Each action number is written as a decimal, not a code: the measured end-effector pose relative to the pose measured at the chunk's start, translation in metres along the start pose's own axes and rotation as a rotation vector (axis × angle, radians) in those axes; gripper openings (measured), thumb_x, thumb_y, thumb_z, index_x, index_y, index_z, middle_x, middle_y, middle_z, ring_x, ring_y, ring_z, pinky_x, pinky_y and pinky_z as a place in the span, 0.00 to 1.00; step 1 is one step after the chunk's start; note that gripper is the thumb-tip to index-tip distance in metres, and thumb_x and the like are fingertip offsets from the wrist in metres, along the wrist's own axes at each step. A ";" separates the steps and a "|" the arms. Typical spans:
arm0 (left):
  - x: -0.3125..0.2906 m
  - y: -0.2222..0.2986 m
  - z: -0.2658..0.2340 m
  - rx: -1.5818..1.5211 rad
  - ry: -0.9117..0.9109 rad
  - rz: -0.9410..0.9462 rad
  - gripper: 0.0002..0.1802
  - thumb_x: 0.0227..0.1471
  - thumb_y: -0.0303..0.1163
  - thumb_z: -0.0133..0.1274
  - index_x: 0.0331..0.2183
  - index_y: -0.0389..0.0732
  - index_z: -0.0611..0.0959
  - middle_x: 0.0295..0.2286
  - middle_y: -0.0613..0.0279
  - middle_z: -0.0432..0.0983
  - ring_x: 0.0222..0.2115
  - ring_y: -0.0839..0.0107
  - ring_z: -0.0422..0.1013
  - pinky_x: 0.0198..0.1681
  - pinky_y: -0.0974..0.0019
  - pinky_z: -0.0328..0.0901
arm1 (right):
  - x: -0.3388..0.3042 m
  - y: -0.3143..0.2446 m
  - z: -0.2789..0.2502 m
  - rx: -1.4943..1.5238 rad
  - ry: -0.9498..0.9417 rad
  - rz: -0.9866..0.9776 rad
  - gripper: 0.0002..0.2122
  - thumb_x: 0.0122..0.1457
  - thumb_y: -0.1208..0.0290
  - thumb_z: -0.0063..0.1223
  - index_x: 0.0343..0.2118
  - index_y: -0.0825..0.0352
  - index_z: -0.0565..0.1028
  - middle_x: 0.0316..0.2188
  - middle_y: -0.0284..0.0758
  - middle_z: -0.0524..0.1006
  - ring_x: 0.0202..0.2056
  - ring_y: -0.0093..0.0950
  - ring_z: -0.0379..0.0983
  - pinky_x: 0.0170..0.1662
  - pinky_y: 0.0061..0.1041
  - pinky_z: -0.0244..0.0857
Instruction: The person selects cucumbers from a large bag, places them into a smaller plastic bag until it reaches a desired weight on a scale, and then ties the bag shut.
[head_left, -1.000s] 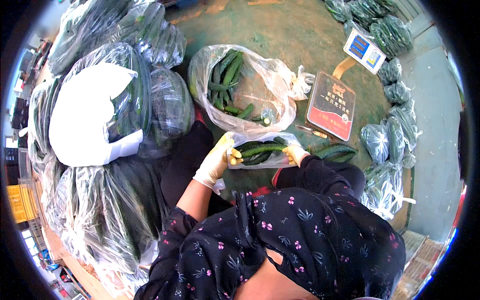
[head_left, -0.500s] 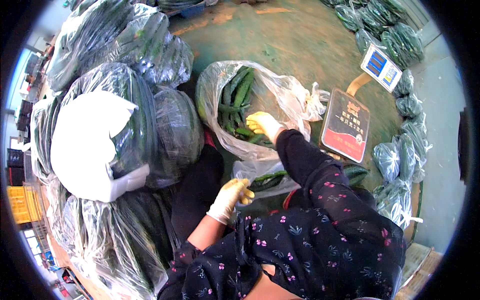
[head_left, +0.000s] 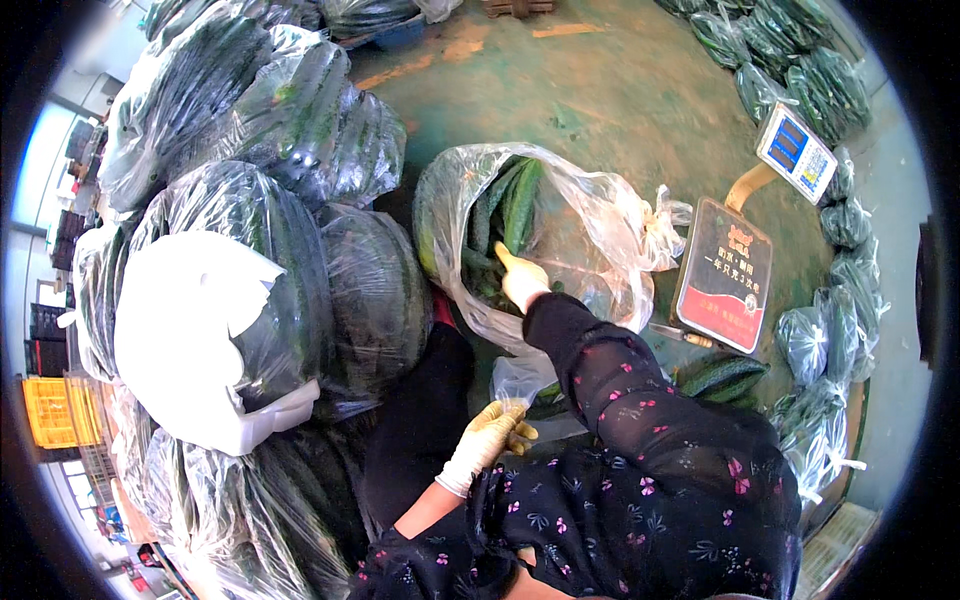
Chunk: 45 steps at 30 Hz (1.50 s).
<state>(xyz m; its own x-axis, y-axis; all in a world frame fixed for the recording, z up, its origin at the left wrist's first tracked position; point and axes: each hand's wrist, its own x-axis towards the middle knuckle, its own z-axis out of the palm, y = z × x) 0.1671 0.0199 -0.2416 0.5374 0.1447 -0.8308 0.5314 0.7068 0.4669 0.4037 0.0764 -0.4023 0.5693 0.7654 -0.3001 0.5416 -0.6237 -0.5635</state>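
A large clear plastic bag point(head_left: 600, 222) lies open in front of me, with loose cucumbers point(head_left: 519, 208) along its left side. My right hand point(head_left: 522, 276), in a pale yellow glove, reaches into its mouth. One finger is stretched out against the cucumbers; the other fingers are mostly hidden. Closer to me, my left hand point(head_left: 490, 436), gloved too, pinches the gathered edge of a smaller clear plastic bag point(head_left: 522, 380). Some green shows inside that smaller bag, largely covered by my right arm.
To the right stands a scale point(head_left: 727, 275) with a raised display point(head_left: 797, 153). Loose cucumbers point(head_left: 724, 376) lie below it. Tied bags of cucumbers point(head_left: 825, 330) line the right wall. Big filled bags point(head_left: 375, 270) are piled at left, with white sheeting point(head_left: 180, 340) over one.
My right hand has moved left among the cucumbers and stretched out a finger. My left hand keeps its pinch on the smaller bag. The whole view has shifted slightly.
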 end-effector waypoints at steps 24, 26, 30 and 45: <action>-0.008 0.003 0.007 -0.150 -0.065 0.197 0.23 0.57 0.35 0.44 0.52 0.36 0.65 0.27 0.56 0.77 0.23 0.73 0.71 0.26 0.77 0.64 | -0.046 0.001 -0.058 1.599 -0.180 0.092 0.14 0.48 0.76 0.56 0.40 0.68 0.71 0.25 0.30 0.72 0.24 0.23 0.69 0.33 0.24 0.66; -0.003 0.001 0.003 -0.161 -0.101 0.189 0.23 0.57 0.35 0.44 0.52 0.37 0.64 0.27 0.54 0.76 0.23 0.69 0.72 0.26 0.75 0.66 | -0.018 -0.014 -0.032 1.173 0.000 0.023 0.17 0.46 0.74 0.57 0.40 0.68 0.71 0.29 0.32 0.74 0.30 0.26 0.71 0.36 0.24 0.65; 0.003 -0.004 -0.003 -0.181 -0.133 0.180 0.23 0.58 0.35 0.44 0.53 0.38 0.64 0.28 0.53 0.77 0.23 0.69 0.73 0.26 0.74 0.67 | 0.007 -0.049 -0.015 0.167 0.103 0.066 0.25 0.38 0.64 0.63 0.40 0.70 0.70 0.37 0.48 0.73 0.42 0.43 0.69 0.45 0.34 0.63; -0.008 -0.005 0.000 0.033 -0.030 0.169 0.09 0.54 0.34 0.47 0.33 0.38 0.75 0.20 0.60 0.76 0.15 0.77 0.68 0.18 0.79 0.62 | -0.109 0.039 -0.123 1.428 -0.624 0.121 0.17 0.55 0.67 0.53 0.45 0.69 0.68 0.35 0.32 0.73 0.32 0.22 0.70 0.34 0.23 0.69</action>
<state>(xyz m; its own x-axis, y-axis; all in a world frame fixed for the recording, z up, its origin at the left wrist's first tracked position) 0.1602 0.0154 -0.2373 0.6395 0.2384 -0.7309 0.4530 0.6513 0.6088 0.4384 -0.0507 -0.2967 0.0313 0.8917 -0.4516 -0.7064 -0.2999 -0.6412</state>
